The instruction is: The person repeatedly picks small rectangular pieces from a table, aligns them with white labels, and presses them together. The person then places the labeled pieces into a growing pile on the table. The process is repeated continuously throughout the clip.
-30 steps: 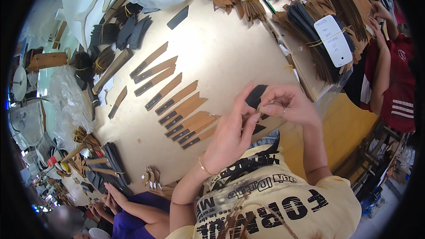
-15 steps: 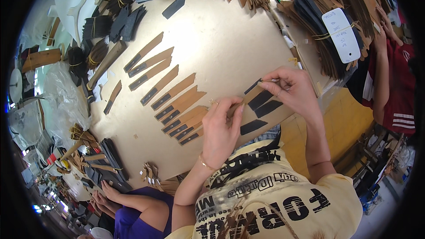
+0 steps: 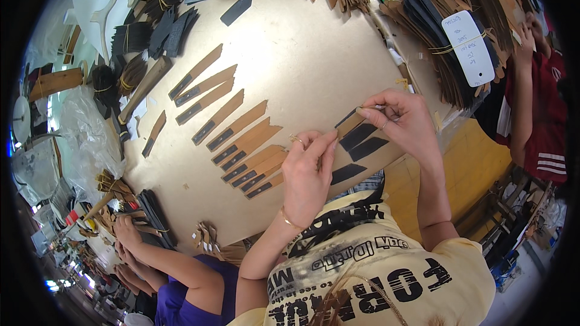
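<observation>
My left hand [image 3: 309,163] and my right hand [image 3: 400,122] meet over the near right part of the table. Between them is a small brown leather piece [image 3: 348,124] with a dark strip along its far edge. The thumb and fingers of my right hand pinch its right end, partly covering it. My left fingertips close on its lower left corner. Just beneath lie black tapered pieces [image 3: 368,149], and another black piece [image 3: 348,174] is nearer to me. Left of my left hand, several brown leather strips [image 3: 246,119] with black end patches lie fanned out in a row.
The gold-toned table [image 3: 308,60] carries a lone black piece [image 3: 237,8] at the back. Banded bundles of strips [image 3: 423,36] with a white tag [image 3: 467,47] stand back right. A hammer [image 3: 144,89] lies left. Co-workers' arms [image 3: 175,268] show lower left and right [image 3: 522,84].
My left fingertips have moved slightly right and up, onto the brown piece's corner. The piece now lies flatter, with more of its face showing. The lower-left co-worker's arm has shifted.
</observation>
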Demonstrator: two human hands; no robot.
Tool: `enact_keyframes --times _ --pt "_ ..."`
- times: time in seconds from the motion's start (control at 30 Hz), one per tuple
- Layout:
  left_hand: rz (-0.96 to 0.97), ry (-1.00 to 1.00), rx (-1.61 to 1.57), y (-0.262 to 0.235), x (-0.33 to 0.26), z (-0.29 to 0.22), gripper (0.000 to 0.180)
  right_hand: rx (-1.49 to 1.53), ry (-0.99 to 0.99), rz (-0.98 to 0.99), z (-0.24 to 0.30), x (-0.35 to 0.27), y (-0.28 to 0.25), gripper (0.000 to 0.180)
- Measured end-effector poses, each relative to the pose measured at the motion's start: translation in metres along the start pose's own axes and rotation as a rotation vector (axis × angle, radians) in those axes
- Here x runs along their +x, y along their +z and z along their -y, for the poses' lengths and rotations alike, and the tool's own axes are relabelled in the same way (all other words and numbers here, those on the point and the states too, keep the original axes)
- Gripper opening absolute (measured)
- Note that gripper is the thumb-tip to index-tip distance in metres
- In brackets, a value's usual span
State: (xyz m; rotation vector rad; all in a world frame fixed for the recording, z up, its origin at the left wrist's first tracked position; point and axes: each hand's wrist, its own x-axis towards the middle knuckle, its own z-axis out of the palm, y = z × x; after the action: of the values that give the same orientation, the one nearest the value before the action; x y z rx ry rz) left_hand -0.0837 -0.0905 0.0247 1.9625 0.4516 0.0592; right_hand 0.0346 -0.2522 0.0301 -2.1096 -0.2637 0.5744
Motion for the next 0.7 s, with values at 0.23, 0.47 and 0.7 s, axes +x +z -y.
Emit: enact_keyframes --times 0.23,0.47,0.7 --pt "0.036 0.047 0.063 -0.0002 -0.0029 0.0005 0.026 0.000 -0.001 -0.009 -0.0022 -0.0001 0.0002 0.016" --pt "-0.022 0.103 0.083 0.0039 -0.0026 0.0018 0.021 -0.001 0.018 -0.005 -0.0024 0.0005 0.0000 0.015" --pt "-0.005 0.169 0.231 0.0059 -0.0040 0.0030 0.026 -0.020 0.002 -0.018 0.0020 0.0003 0.0000 0.014"
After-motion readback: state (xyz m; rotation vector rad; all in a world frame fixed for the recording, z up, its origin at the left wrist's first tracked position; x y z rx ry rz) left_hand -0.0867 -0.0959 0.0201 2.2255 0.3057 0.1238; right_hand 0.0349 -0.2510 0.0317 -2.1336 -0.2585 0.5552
